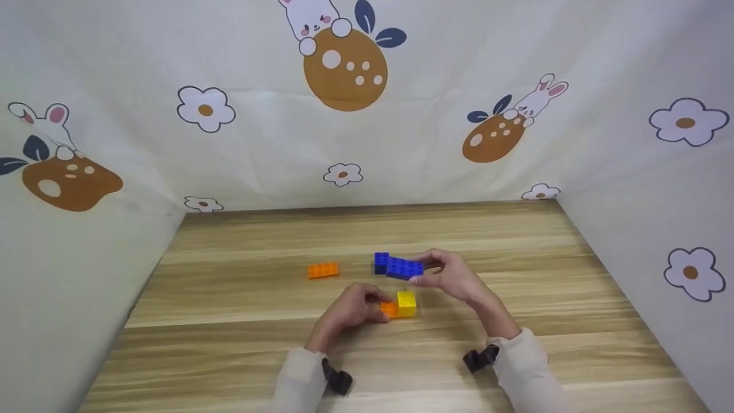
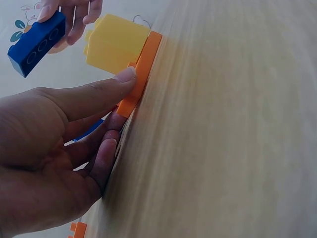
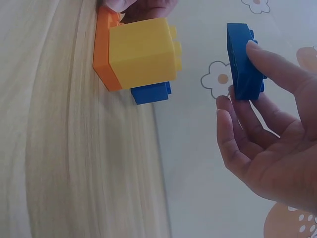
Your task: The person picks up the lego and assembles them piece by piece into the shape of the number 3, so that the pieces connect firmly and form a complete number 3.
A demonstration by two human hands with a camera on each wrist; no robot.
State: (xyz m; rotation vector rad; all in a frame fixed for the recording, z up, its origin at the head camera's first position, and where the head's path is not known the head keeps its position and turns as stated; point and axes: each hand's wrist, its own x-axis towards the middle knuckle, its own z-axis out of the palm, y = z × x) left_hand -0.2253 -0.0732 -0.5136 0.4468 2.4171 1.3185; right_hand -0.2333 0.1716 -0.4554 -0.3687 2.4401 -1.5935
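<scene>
My left hand (image 1: 351,305) pinches a flat orange building brick (image 2: 143,74) between thumb and fingers, close down at the table. On the far end of that orange brick sits a yellow block (image 1: 406,304), its studs facing up. My right hand (image 1: 451,276) grips a flat blue brick (image 3: 242,62) by its edges, thumb on one side and fingers on the other. The blue brick is raised off the table, beyond the yellow block, with its hollow underside showing in the left wrist view.
A smaller blue brick (image 1: 381,263) stands on the wooden table (image 1: 229,344) just behind the held one. Off to the left lies a second flat orange brick (image 1: 323,270). Patterned cloth (image 1: 258,149) walls in the back and sides.
</scene>
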